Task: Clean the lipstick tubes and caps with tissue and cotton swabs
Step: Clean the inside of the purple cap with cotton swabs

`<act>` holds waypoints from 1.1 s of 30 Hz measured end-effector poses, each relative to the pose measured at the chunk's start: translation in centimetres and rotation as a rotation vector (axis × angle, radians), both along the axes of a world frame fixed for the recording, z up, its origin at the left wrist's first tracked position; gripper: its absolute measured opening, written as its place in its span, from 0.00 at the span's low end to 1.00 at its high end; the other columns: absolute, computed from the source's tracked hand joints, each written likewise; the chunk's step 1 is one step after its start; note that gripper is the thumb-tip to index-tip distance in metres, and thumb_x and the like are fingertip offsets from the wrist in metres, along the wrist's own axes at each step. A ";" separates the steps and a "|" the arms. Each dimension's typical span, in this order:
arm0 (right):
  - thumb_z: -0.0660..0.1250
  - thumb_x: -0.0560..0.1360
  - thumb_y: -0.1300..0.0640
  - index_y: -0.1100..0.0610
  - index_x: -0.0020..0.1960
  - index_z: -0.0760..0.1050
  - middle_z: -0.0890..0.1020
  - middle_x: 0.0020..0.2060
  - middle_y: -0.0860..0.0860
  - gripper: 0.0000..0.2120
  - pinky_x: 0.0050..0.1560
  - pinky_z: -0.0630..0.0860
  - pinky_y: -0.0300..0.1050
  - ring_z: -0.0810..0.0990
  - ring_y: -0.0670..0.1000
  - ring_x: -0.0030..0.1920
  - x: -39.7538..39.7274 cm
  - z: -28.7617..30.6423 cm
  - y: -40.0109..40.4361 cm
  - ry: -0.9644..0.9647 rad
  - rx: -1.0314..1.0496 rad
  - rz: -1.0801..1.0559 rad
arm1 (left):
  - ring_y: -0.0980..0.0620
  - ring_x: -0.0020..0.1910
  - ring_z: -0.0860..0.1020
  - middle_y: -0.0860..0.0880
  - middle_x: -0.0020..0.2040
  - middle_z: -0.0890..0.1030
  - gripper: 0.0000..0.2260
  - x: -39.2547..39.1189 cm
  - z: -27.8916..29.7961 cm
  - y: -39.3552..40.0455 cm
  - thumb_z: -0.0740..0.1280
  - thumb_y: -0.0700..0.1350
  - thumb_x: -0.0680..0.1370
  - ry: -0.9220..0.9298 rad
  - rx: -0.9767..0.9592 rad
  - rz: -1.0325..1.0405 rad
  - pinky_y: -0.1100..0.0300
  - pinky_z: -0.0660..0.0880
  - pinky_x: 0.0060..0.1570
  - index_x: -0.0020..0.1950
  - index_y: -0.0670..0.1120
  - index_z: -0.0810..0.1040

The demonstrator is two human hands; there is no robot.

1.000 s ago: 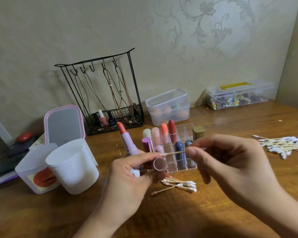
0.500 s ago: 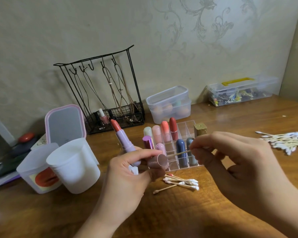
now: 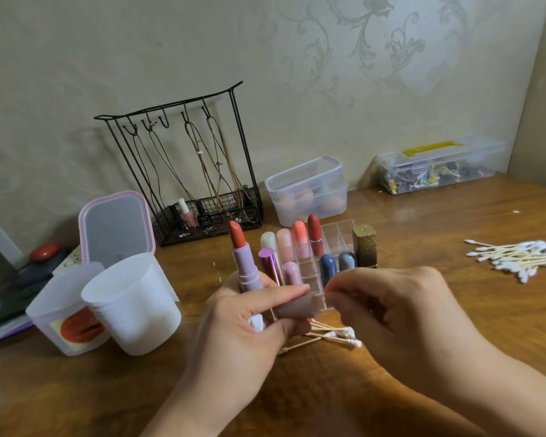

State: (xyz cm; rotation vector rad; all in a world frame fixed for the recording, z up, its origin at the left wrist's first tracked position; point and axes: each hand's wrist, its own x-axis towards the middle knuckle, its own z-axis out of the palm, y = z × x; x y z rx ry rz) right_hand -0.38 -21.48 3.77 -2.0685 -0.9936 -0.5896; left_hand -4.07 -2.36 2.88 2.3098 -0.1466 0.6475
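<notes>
Lipstick, an orange-red bullet in a lilac plastic tube, stands upright in the left hand, whose thumb and fingers also pinch its mauve cap. The right hand has fingertips pinched together at the cap's mouth, near the wooden table's front edge.

Two bare forearms enter from the bottom edge of the frame, one at lower centre, the other from the lower right corner. No sleeve, cuff or glove covers either. The left hand and right hand show no ring, watch or bracelet. The fingernails that show are short, with no visible polish.
</notes>
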 end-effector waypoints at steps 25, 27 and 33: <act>0.69 0.77 0.57 0.47 0.38 0.80 0.80 0.28 0.42 0.10 0.30 0.74 0.33 0.80 0.44 0.28 0.2 2.2 -1.9 0.359 -0.186 0.177 | 0.62 0.50 0.72 0.67 0.47 0.72 0.13 0.2 0.2 0.9 0.73 0.52 0.64 0.002 0.012 -0.016 0.60 0.81 0.41 0.39 0.72 0.79; 0.69 0.77 0.59 0.50 0.40 0.81 0.81 0.27 0.48 0.09 0.30 0.75 0.37 0.79 0.46 0.26 0.0 2.3 -1.8 0.454 -0.036 0.246 | 0.61 0.49 0.72 0.66 0.46 0.72 0.15 0.2 0.0 0.9 0.76 0.48 0.65 0.033 0.004 -0.028 0.57 0.81 0.42 0.43 0.69 0.81; 0.71 0.75 0.55 0.49 0.40 0.81 0.75 0.26 0.37 0.05 0.30 0.69 0.27 0.75 0.37 0.29 0.0 0.5 -0.4 0.107 -0.167 0.011 | 0.60 0.49 0.73 0.65 0.47 0.73 0.14 0.2 0.0 0.7 0.74 0.53 0.65 0.060 0.001 -0.028 0.60 0.79 0.44 0.45 0.70 0.80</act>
